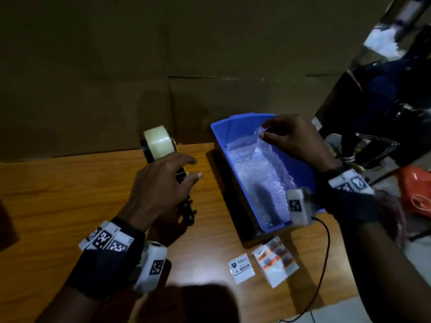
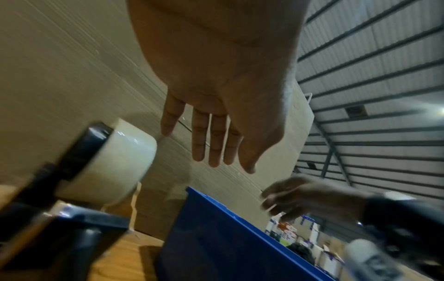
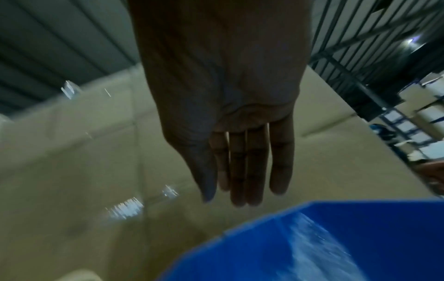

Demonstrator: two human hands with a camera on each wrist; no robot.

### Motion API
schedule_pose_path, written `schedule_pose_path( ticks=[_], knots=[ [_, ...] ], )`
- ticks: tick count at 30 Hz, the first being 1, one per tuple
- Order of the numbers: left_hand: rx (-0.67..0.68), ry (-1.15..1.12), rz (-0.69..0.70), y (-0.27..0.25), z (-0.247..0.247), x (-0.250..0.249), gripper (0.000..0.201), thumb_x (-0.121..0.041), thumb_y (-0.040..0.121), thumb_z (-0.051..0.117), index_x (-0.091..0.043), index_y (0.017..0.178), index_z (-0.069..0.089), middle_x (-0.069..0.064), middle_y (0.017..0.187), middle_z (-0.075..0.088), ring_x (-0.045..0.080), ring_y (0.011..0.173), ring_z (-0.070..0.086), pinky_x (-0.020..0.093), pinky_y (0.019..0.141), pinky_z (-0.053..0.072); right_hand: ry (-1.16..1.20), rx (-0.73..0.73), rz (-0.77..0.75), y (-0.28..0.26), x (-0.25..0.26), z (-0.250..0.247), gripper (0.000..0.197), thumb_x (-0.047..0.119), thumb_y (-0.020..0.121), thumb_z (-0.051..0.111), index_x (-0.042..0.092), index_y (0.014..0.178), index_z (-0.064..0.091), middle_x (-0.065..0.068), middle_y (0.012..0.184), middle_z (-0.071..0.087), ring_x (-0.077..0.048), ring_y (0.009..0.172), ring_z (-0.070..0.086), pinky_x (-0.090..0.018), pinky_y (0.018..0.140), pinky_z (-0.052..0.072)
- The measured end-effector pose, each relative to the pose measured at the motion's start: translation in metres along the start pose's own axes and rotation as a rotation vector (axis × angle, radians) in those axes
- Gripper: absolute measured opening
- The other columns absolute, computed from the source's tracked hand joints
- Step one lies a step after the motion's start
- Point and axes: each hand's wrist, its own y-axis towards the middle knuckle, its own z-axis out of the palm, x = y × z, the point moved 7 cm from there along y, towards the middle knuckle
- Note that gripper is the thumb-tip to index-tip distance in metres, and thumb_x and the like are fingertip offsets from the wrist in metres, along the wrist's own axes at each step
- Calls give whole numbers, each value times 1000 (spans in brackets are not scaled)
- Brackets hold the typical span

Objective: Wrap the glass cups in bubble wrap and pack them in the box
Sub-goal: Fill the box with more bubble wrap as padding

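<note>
A blue plastic box (image 1: 219, 134) stands on the wooden table, lined with bubble wrap (image 1: 254, 164). A dark shape shows through the wrap near the box's front; no glass cup is plainly visible. My right hand (image 1: 263, 129) hovers over the far end of the box, fingers straight, fingertips at the wrap's raised corner. In the right wrist view the right hand (image 3: 230, 197) holds nothing above the box (image 3: 240, 252) and wrap (image 3: 319, 252). My left hand (image 1: 196, 168) is spread over a tape dispenser (image 1: 158, 143) left of the box. The left hand (image 2: 228, 163) is open beside the tape roll (image 2: 115, 161).
A tall cardboard wall (image 1: 163, 66) closes off the table's far edge. A fragile sticker (image 1: 241, 268) and a pack of labels (image 1: 275, 262) lie in front of the box. A black cable (image 1: 324, 252) hangs off the right edge. An orange bag (image 1: 417, 194) sits on the floor at right.
</note>
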Motion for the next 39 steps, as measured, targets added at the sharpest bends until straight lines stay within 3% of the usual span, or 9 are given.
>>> schedule_pose_path(
  ticks=[3, 8, 11, 17, 27, 30, 33, 36, 39],
  knots=[
    [12, -30, 30, 18, 15, -13, 38, -53, 85, 60, -29, 113, 70, -10, 119, 70, 17, 101, 67, 28, 72, 49, -196, 186, 59, 35, -46, 19, 27, 18, 84, 79, 7, 108, 73, -7, 96, 74, -12, 86, 64, -25, 73, 45],
    [46, -40, 41, 29, 34, -13, 36, -51, 87, 62, -29, 115, 69, -10, 120, 69, 15, 108, 65, 28, 74, 51, -517, 674, 119, 49, -95, 98, 75, 17, 70, 88, 21, 138, 55, -3, 139, 57, -24, 121, 58, -28, 97, 45],
    [63, -38, 40, 31, 41, -5, 36, -48, 88, 64, -28, 117, 69, -9, 121, 69, 15, 107, 66, 25, 73, 48, -678, 753, 75, 50, -113, 121, 77, 18, 76, 84, 27, 143, 48, -1, 147, 49, -23, 132, 49, -33, 107, 40],
    [67, -48, 22, 34, 45, 5, 43, -50, 88, 60, -25, 121, 69, -6, 125, 68, 18, 107, 67, 32, 77, 55, -590, 590, -51, 60, -112, 99, 19, 29, 91, 64, 17, 105, 69, -8, 113, 68, -31, 109, 63, -40, 86, 50],
    [10, -64, 26, 50, 29, -7, 47, -49, 89, 69, -25, 129, 64, -7, 130, 65, 17, 120, 61, 33, 89, 49, 131, 172, 34, 41, -68, -13, 26, 15, 84, 78, 2, 103, 65, -10, 85, 69, 0, 67, 60, -12, 58, 46],
    [-9, -120, 58, 56, 21, -19, 57, -53, 85, 66, -26, 135, 57, -9, 132, 63, 14, 122, 59, 38, 95, 51, 273, 116, 30, 22, -40, -33, 21, 5, 88, 72, 0, 107, 63, 13, 63, 67, 8, 49, 56, -6, 44, 41],
    [-46, -191, 77, 64, 11, -28, 78, -51, 82, 74, -25, 148, 42, -6, 142, 56, 12, 131, 52, 32, 101, 46, 382, 69, -2, 5, -14, -49, 24, 6, 88, 72, -5, 108, 65, 19, 64, 70, 7, 55, 61, -6, 45, 43],
    [-71, -298, 70, 70, -6, -38, 107, -45, 73, 86, -29, 158, 21, -2, 156, 40, 11, 143, 37, 28, 107, 38, 407, 48, -52, -10, 19, -58, 20, 12, 87, 74, -6, 93, 69, -3, 70, 74, 0, 53, 57, -9, 40, 38],
    [-102, -335, 157, 66, -26, -61, 114, -35, 69, 90, -30, 156, 18, -1, 156, 37, 10, 141, 36, 20, 103, 35, 398, 74, -145, -19, 52, -57, 27, 20, 85, 76, 7, 65, 64, 5, 44, 42, -3, 40, 29, -17, 41, 23]
  ],
)
